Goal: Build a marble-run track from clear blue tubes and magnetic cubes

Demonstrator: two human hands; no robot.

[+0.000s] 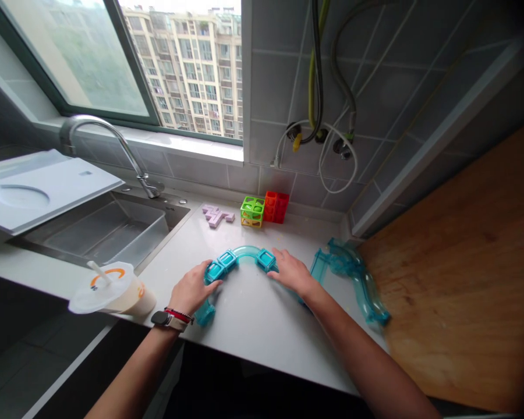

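A curved teal plastic track piece [244,254] lies on the white counter [253,308], arching away from me. My left hand [192,288] is closed on its left end, fingers wrapped round the joint. My right hand [292,272] rests on its right end, fingers pressed onto the teal connector. Another short teal piece [205,314] lies just below my left hand. More teal track sections [353,276] lie to the right of my right hand.
Green and red cube frames [264,209] and a lilac piece [217,215] sit by the tiled wall. A lidded drink cup with a straw [111,291] stands at the counter's front left, beside the sink [100,233] and faucet [113,142]. A wooden panel [463,273] borders the right.
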